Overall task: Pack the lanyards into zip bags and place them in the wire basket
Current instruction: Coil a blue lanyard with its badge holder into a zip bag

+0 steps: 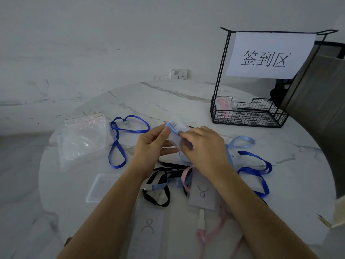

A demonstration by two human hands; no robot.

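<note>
Above the middle of the round marble table [168, 98], my left hand [151, 144] pinches a small clear zip bag [176, 128] with a light blue lanyard [170, 128] folded at its mouth. My right hand [203, 146] pinches the same bag and ribbon from the right. The lanyard's loose end [240, 141] trails onto the table to the right. The black wire basket [248, 116] stands at the back right with a bagged pink lanyard [225, 104] inside.
A pile of empty zip bags [82, 139] lies at the left. Dark blue lanyards [119, 143] [257, 171], a black one [158, 193], a pink one [220, 221] and badge cards [203, 193] are scattered in front. A paper sign [268, 55] hangs on the basket's frame.
</note>
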